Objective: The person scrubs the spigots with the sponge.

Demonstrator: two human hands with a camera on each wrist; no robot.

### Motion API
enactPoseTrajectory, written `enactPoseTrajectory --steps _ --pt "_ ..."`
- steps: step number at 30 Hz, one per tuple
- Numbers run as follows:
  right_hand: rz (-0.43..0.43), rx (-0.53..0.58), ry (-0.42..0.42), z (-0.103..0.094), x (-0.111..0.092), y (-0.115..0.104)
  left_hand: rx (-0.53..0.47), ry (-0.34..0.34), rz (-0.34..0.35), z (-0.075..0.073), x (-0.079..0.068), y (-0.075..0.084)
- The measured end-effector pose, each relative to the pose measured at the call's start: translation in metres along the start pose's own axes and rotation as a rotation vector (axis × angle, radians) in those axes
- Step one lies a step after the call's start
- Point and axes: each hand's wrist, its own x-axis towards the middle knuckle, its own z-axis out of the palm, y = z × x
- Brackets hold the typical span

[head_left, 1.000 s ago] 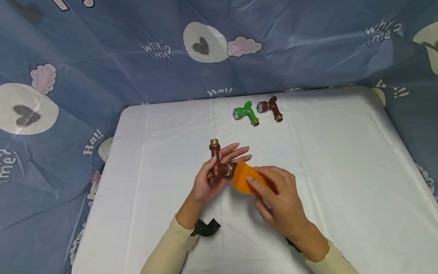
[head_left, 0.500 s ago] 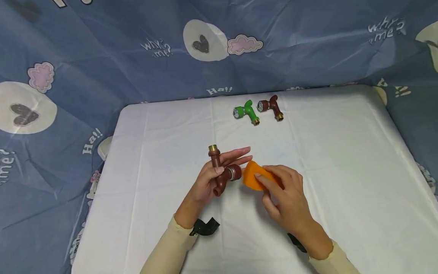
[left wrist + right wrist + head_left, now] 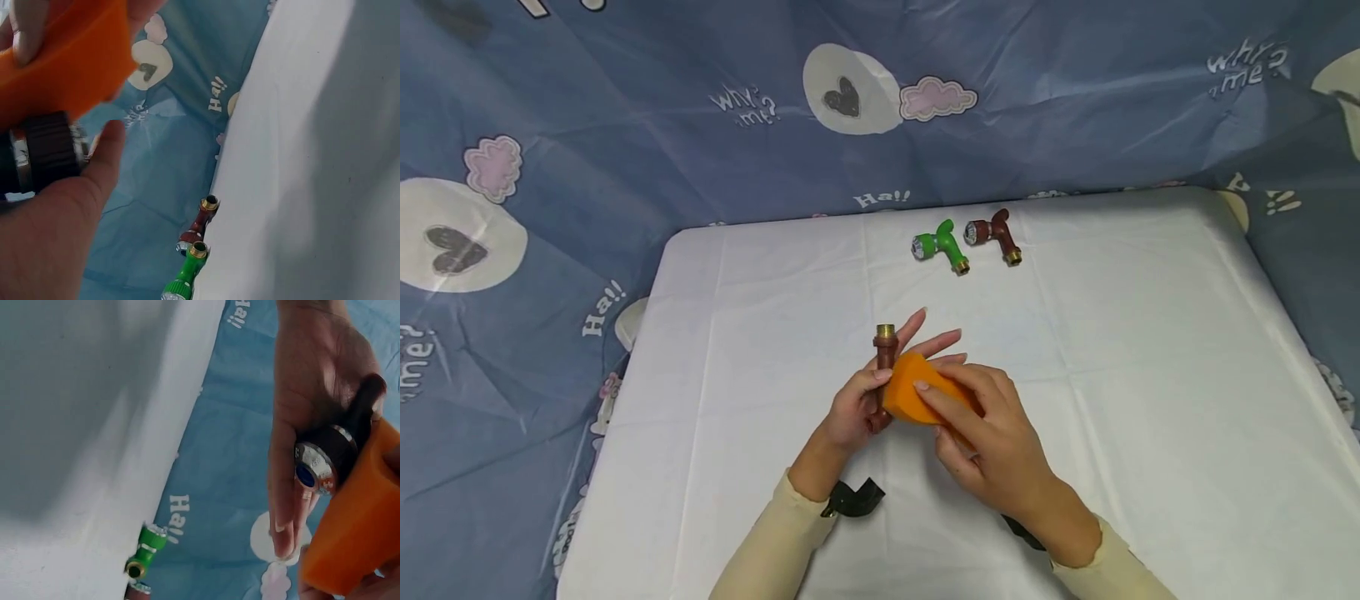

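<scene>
My left hand [image 3: 848, 417] grips a brown tap [image 3: 886, 357] with a brass threaded end, its thumb across the body and several fingers stretched out behind. The threaded end points away from me. Pinched in my right hand [image 3: 1011, 454] is a bent orange sponge [image 3: 913, 387], pressed against the tap's handle side and covering much of it in the head view. From the right wrist, the tap's silver handle cap [image 3: 314, 469] shows beside the sponge [image 3: 356, 525]. In the left wrist view the sponge [image 3: 81, 69] lies over the dark tap body [image 3: 53, 153].
Toward the back of the white-covered table [image 3: 760, 333] lie a green tap [image 3: 943, 246] and another brown tap [image 3: 996, 237], side by side. A blue printed cloth [image 3: 662, 125] hangs behind the table and along its sides.
The sponge drew off the tap to the right half a second ago and is now back on it, further left. The held tap has turned and shifted slightly right.
</scene>
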Motion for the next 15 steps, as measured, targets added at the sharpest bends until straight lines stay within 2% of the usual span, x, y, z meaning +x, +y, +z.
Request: enactPoseTrajectory --steps 3,5,10,15 --pt "-0.008 -0.010 -0.024 -0.001 -0.002 0.001 -0.030 -0.002 -0.002 -0.001 -0.001 -0.001" --pt "0.000 -0.007 -0.040 -0.005 -0.004 0.004 -0.008 0.009 -0.004 -0.002 -0.001 -0.002" --pt "0.087 0.041 -0.050 -0.016 -0.007 0.011 0.086 0.026 -0.020 -0.004 -0.002 -0.001" --pt "0.156 0.143 -0.020 -0.015 -0.003 0.012 0.092 -0.016 -0.026 -0.004 -0.003 -0.002"
